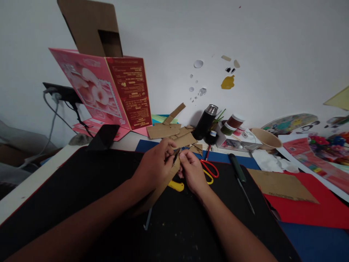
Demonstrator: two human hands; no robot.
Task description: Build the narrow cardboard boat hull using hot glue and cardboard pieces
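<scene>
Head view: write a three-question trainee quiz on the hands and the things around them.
1. True or false: the left hand and the right hand both hold the cardboard piece.
2. The red-handled scissors lie: A) left of the left hand; B) just right of the right hand; C) inside a paper bowl.
3. What colour is the mat beneath both hands?
Key: 1 true; 2 B; 3 black.

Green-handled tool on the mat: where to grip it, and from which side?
Probably the thick green handle, from above: the tool lies flat on the black mat, nothing over it, and its thin shaft ends in a point.
</scene>
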